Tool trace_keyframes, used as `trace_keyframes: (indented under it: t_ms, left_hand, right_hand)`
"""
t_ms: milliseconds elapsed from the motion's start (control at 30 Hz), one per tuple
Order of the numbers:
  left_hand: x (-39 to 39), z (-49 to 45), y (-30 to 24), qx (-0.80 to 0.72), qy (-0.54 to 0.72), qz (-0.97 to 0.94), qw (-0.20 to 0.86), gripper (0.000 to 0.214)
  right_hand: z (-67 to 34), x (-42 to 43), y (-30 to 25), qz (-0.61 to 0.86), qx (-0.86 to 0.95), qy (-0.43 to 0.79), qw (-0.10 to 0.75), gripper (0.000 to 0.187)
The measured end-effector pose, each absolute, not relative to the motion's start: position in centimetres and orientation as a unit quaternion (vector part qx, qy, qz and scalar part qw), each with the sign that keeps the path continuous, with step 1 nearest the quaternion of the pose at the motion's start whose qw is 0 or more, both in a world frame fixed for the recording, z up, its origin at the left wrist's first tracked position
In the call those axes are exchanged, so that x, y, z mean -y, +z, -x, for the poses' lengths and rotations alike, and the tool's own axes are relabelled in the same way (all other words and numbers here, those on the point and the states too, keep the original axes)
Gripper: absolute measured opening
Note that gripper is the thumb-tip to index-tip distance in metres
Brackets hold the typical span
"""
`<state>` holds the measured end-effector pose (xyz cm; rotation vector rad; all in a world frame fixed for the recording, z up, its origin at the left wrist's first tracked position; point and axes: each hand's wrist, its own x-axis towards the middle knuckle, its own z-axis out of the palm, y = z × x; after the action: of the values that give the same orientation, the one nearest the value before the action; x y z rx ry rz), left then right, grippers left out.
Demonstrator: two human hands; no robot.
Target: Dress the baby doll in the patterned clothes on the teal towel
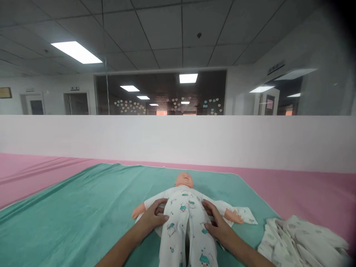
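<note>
A baby doll (184, 180) lies on its back on a green blanket (91, 207), head away from me and arms spread. It has white sleeves on its arms. Over its front lies a white baby romper (178, 218) with teal and pink prints, parted down the middle toward me. At the romper's left edge, my left hand (152, 216) has its fingers curled around the side, thumb on top. My right hand (218, 224) grips the opposite edge in the same way. The fabric under both sets of fingertips is partly hidden.
A crumpled white patterned cloth (300, 241) lies at the right. Beneath the green blanket spreads a pink cover (311, 200). Behind it runs a low white wall (167, 139) with glass above.
</note>
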<state>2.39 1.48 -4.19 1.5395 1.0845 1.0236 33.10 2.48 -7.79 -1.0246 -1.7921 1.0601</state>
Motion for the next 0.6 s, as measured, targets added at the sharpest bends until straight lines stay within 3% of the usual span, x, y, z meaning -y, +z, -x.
trace_keyframes:
  t_ms: [233,300,367,500,600]
  left_hand:
    - [0.9,-3.2,-1.5,-0.369,0.356,-0.621,0.593,0.089]
    - [1.1,-3.6,-1.2,-0.383,0.340,-0.633,0.580,0.091]
    - [1.1,-3.8,-1.2,-0.438,0.328,-0.660,0.516,0.086]
    - [1.4,-4.2,-1.5,-0.493,0.319,-0.690,0.423,0.062]
    - [1.8,-4.4,-1.7,-0.474,0.334,-0.696,0.423,0.047]
  right_hand:
    - [-33.5,-2.8,-7.8,0.386,0.708,0.437,0.397,0.103]
    - [-33.2,-2.4,-7.4,0.392,0.701,0.445,0.396,0.106]
    - [-32.8,-1.7,-6.8,0.381,0.702,0.461,0.386,0.093]
    - [-32.4,-0.2,-5.5,0.369,0.723,0.447,0.375,0.038]
    - [-32.3,0.5,-5.2,0.383,0.756,0.385,0.365,0.028]
